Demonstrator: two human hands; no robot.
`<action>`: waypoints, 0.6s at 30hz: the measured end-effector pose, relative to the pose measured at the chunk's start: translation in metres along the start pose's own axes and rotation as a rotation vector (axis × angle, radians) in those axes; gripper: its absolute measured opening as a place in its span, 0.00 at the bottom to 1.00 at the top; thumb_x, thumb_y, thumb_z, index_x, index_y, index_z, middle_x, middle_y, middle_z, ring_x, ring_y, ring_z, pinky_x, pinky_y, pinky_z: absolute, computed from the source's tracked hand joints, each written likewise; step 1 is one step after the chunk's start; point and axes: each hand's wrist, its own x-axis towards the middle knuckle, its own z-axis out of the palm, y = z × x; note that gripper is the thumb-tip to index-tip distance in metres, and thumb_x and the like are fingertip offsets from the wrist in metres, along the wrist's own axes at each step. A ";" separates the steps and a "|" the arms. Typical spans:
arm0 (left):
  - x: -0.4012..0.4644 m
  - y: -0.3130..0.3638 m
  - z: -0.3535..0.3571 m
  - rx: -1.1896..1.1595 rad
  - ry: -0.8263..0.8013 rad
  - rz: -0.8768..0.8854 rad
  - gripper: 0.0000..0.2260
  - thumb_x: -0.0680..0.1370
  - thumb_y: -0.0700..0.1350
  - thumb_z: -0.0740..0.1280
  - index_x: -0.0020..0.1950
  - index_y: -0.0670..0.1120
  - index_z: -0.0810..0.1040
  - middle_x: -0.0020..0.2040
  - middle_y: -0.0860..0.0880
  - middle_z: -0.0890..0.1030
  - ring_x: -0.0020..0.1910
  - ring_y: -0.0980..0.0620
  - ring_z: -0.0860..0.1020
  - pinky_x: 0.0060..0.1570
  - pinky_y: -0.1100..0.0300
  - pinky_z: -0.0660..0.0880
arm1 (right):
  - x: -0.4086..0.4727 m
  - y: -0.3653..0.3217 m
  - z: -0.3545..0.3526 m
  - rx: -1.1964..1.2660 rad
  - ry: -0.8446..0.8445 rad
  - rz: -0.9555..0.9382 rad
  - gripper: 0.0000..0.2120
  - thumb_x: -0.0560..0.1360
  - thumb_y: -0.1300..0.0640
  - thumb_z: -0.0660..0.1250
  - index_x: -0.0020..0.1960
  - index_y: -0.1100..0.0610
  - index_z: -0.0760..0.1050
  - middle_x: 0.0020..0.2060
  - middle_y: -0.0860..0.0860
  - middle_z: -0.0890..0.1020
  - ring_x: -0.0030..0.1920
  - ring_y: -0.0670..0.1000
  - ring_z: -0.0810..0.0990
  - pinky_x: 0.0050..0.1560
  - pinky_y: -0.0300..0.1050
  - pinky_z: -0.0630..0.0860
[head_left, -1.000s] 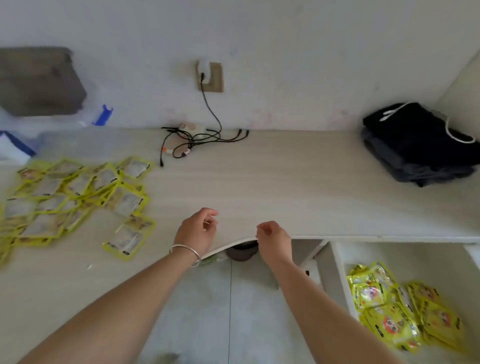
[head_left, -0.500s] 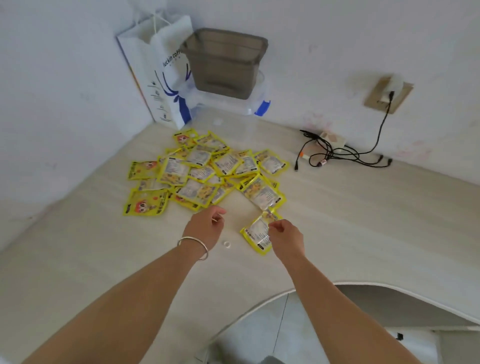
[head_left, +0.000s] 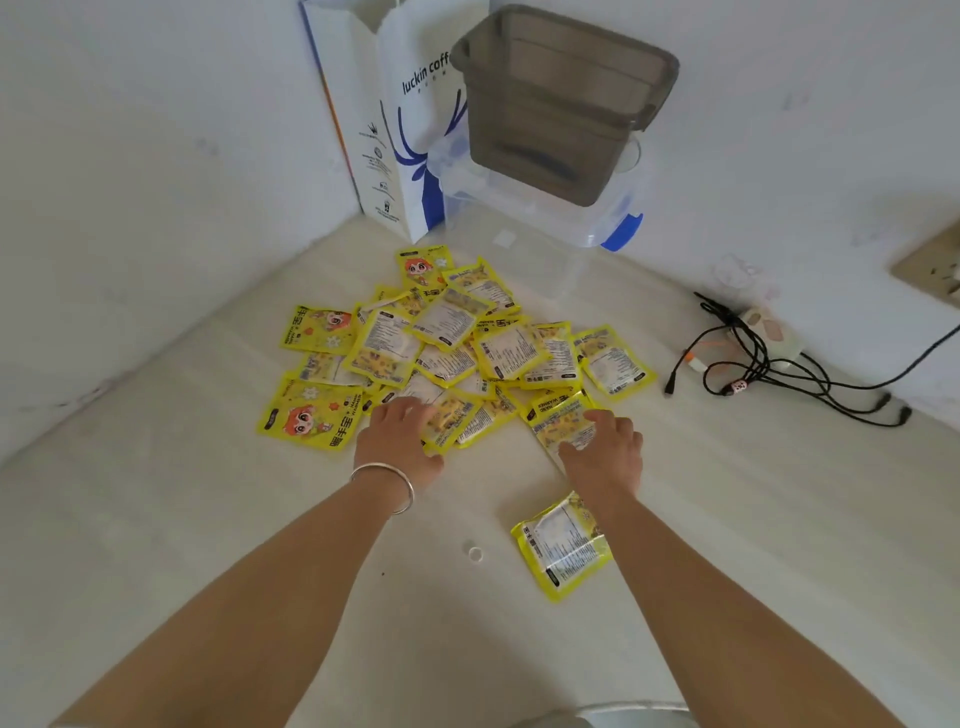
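Observation:
A loose pile of yellow hand-warmer packets (head_left: 447, 343) lies on the pale table (head_left: 156, 519) near the corner of the walls. My left hand (head_left: 397, 441), a silver bangle on its wrist, rests on the packets at the pile's near edge. My right hand (head_left: 602, 452) lies on a packet (head_left: 558, 415) at the pile's near right, fingers bent down onto it. Whether either hand grips a packet is unclear. One separate packet (head_left: 563, 551) lies closer to me, partly under my right forearm.
A small white ring (head_left: 475, 553) lies on the table between my forearms. In the corner stand a white paper bag (head_left: 384, 130) and a grey bin (head_left: 561, 104) on a clear box (head_left: 545, 223). Black cables (head_left: 769, 374) lie right, below a wall socket (head_left: 935, 265).
My view turned left from the desk's cut-out edge to the packet pile. My right hand left the single packet it was pinching, and both hands reached forward onto the pile.

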 end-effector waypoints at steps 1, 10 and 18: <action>0.004 -0.001 0.001 0.041 -0.012 -0.006 0.28 0.71 0.50 0.68 0.70 0.55 0.64 0.74 0.53 0.61 0.73 0.48 0.59 0.70 0.53 0.63 | 0.006 0.000 0.000 -0.053 -0.010 0.005 0.28 0.72 0.51 0.68 0.70 0.51 0.65 0.67 0.53 0.68 0.68 0.56 0.65 0.64 0.49 0.66; 0.020 -0.010 0.002 0.255 -0.108 0.064 0.33 0.74 0.51 0.65 0.75 0.53 0.53 0.78 0.49 0.51 0.77 0.47 0.52 0.72 0.48 0.61 | 0.027 -0.001 0.011 -0.161 -0.062 0.046 0.38 0.70 0.45 0.71 0.74 0.53 0.58 0.68 0.55 0.65 0.70 0.57 0.63 0.67 0.52 0.65; 0.032 -0.005 0.001 0.484 -0.049 0.128 0.28 0.78 0.47 0.60 0.75 0.45 0.53 0.76 0.43 0.58 0.71 0.42 0.63 0.65 0.49 0.67 | 0.030 -0.008 0.013 -0.235 -0.061 0.146 0.41 0.67 0.41 0.73 0.72 0.58 0.60 0.67 0.58 0.69 0.69 0.59 0.66 0.67 0.52 0.65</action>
